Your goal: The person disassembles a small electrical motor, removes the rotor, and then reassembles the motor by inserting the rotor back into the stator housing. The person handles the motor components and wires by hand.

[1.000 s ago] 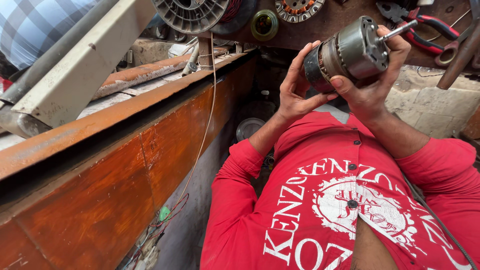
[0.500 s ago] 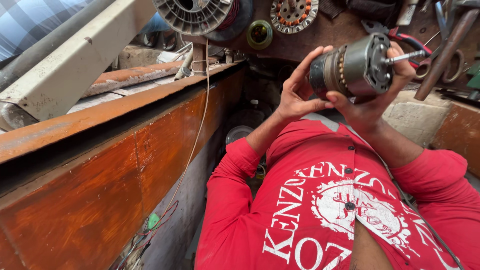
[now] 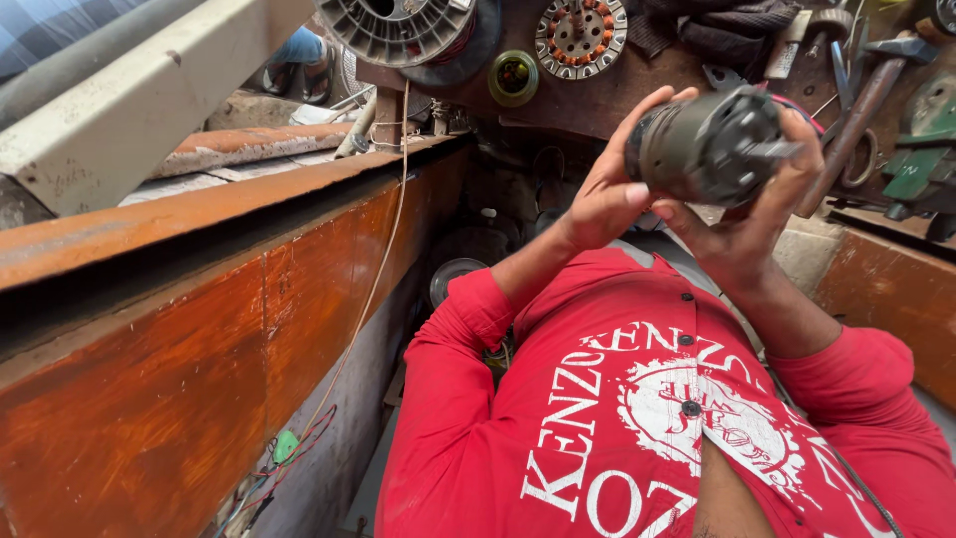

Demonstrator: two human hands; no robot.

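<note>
I hold a dark grey cylindrical motor rotor up in both hands, its slotted end turned toward me. My left hand grips its left side with the fingers curled over the top. My right hand cups it from below and the right, thumb along the end. Both arms are in red sleeves, and my red printed shirt fills the lower right.
A rusty orange metal bench wall runs along the left, with a thin wire hanging down it. Above lie a wire spool, a copper-wound stator, a small ring, a hammer and other tools.
The rotor has turned in my hands so its end now faces me, its shaft no longer sticking out to the right. The view has shifted slightly.
</note>
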